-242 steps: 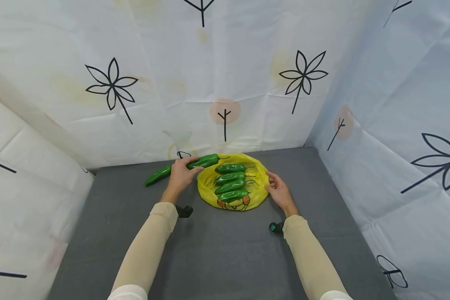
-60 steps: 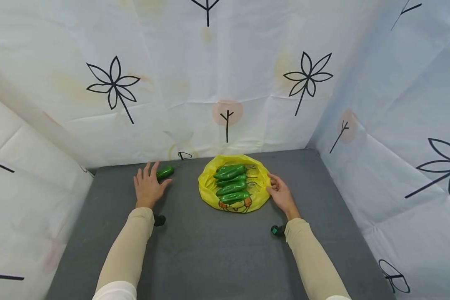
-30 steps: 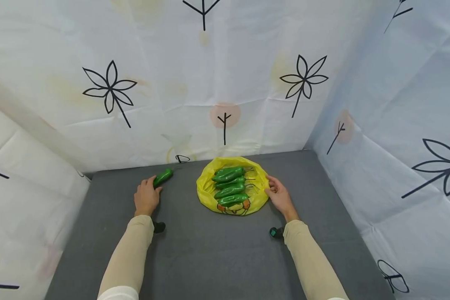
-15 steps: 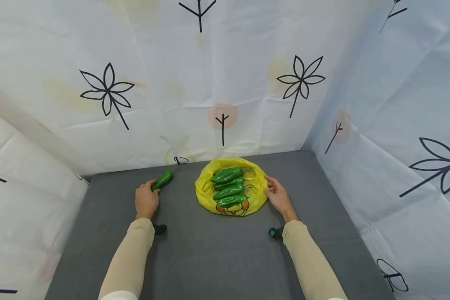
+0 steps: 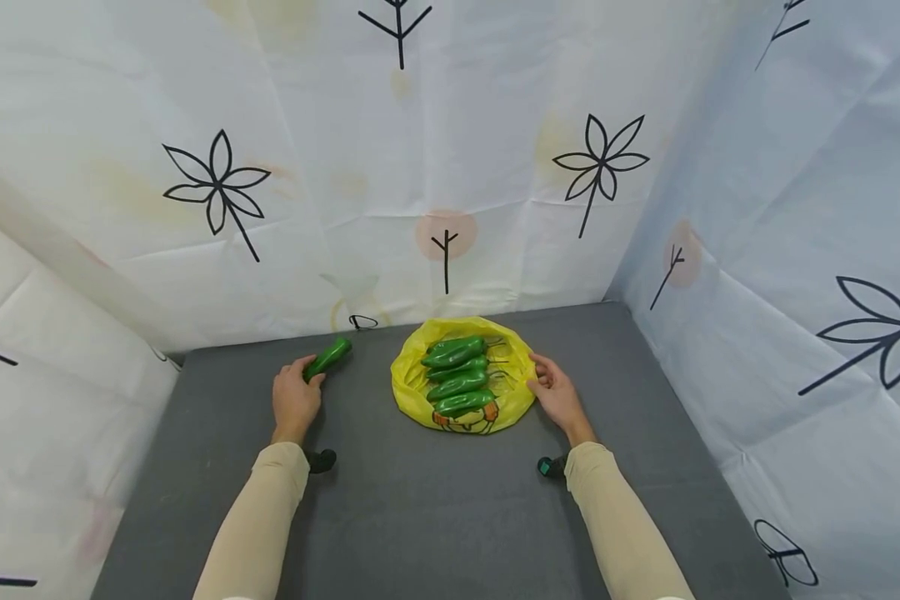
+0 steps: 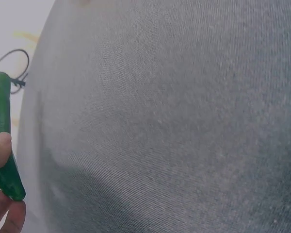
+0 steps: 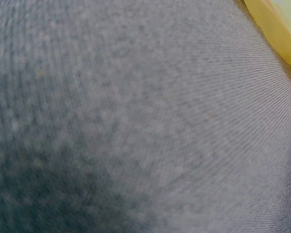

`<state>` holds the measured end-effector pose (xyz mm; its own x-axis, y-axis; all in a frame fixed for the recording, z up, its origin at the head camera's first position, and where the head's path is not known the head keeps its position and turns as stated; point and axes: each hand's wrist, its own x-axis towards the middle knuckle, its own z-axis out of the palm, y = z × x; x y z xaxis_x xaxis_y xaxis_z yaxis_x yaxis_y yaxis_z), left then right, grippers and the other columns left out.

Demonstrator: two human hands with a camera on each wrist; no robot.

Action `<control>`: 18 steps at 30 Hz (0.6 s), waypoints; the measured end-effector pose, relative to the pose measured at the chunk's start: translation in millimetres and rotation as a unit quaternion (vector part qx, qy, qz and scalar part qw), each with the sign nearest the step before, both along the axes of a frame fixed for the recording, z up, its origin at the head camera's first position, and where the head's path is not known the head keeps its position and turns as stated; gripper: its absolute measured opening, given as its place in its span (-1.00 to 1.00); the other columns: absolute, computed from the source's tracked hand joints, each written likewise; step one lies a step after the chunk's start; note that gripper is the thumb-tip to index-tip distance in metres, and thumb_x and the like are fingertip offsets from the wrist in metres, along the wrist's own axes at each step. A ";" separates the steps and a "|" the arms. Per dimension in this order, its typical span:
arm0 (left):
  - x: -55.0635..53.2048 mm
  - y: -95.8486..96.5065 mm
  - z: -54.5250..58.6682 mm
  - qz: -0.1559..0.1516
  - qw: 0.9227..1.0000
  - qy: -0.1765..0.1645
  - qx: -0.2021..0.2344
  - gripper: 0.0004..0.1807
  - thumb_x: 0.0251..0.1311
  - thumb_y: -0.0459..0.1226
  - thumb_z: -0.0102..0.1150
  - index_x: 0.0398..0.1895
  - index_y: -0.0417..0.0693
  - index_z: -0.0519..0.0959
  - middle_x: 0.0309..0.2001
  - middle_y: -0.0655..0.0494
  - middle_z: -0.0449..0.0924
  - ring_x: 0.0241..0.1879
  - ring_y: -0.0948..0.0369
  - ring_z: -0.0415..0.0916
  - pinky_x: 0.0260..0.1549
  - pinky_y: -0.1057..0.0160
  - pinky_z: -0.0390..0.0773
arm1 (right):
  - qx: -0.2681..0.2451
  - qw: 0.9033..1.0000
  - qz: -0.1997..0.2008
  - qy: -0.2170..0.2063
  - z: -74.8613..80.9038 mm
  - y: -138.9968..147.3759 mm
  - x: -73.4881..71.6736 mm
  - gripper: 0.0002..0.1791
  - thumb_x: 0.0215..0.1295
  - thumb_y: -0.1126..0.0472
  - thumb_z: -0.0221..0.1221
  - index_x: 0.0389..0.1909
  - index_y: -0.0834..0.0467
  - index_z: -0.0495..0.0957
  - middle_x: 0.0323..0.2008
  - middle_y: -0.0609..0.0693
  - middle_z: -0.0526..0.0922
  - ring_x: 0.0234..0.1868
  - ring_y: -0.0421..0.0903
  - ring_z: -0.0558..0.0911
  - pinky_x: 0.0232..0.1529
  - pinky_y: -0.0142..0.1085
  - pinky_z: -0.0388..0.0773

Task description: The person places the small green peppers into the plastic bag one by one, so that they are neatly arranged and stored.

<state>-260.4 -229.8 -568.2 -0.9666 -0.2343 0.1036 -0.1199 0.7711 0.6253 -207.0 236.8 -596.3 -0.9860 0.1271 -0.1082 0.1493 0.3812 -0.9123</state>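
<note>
My left hand [image 5: 296,402] grips a long green chili pepper [image 5: 328,358] at the left of the table. Its stem end points away to the upper right. In the left wrist view the thumb lies across this green pepper [image 6: 1,109], and its lower tip meets other fingers. A yellow plastic bag [image 5: 407,398], rolled open like a shallow bowl, stands at the back middle. Several green peppers [image 5: 461,381] lie side by side inside it. At the bag's right rim, my right hand [image 5: 560,398] pinches the edge. Only a strip of the yellow bag [image 7: 276,34] shows in the right wrist view.
A dark grey cloth covers the table [image 5: 427,517]. White fabric walls [image 5: 330,150] with black plant drawings rise behind it and at both sides. A dark wrist device [image 5: 321,461] sits by the left sleeve, and another dark device [image 5: 553,466] by the right.
A pepper held over the bag earlier now lies among the others there. My left hand went back left, opened beside the remaining pepper, then gripped it. My right hand stayed at the rim.
</note>
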 end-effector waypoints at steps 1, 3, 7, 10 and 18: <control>0.2 1.4 0.4 -0.001 1.000 0.004 0.001 -0.51 0.39 -0.27 0.25 0.36 -0.10 0.52 0.11 -0.31 0.55 0.11 -0.24 0.46 0.16 -0.24 0.43 | 0.000 1.000 0.002 0.002 -0.4 0.4 0.1 -0.43 0.50 0.27 0.15 0.49 0.00 0.35 0.21 0.17 0.49 -0.03 -0.07 0.47 -0.04 -0.32 0.45; 0.1 5.2 2.2 -0.007 1.000 0.012 0.003 -0.51 0.37 -0.25 0.28 0.35 -0.08 0.53 0.09 -0.29 0.56 0.09 -0.23 0.47 0.14 -0.24 0.44 | -0.002 1.000 0.001 0.003 -0.8 1.4 0.5 -0.43 0.50 0.26 0.15 0.49 0.00 0.35 0.21 0.17 0.49 -0.03 -0.09 0.47 -0.04 -0.33 0.45; 0.2 13.6 11.3 -0.023 0.999 0.027 0.010 -0.50 0.36 -0.24 0.29 0.35 -0.06 0.53 0.06 -0.27 0.56 0.04 -0.22 0.48 0.09 -0.24 0.46 | -0.004 1.000 0.002 0.005 -0.8 1.7 1.1 -0.43 0.51 0.26 0.14 0.49 0.00 0.35 0.20 0.18 0.50 -0.04 -0.08 0.47 -0.05 -0.34 0.44; 1.1 21.0 19.2 -0.032 0.999 0.040 0.016 -0.51 0.35 -0.23 0.31 0.34 -0.05 0.55 0.03 -0.23 0.56 -0.01 -0.19 0.51 0.05 -0.23 0.49 | -0.008 1.000 0.004 0.001 -0.7 2.0 0.9 -0.43 0.51 0.27 0.14 0.49 0.00 0.35 0.21 0.19 0.50 -0.03 -0.05 0.46 -0.04 -0.32 0.44; 4.2 35.7 36.7 -0.061 0.996 0.057 0.023 -0.49 0.29 -0.22 0.38 0.31 -0.03 0.57 -0.02 -0.16 0.58 -0.10 -0.09 0.52 -0.05 -0.13 0.52 | -0.012 1.000 0.003 -0.005 -1.2 1.2 0.0 -0.42 0.51 0.26 0.14 0.50 -0.03 0.34 0.22 0.18 0.49 -0.01 -0.01 0.46 0.00 -0.26 0.43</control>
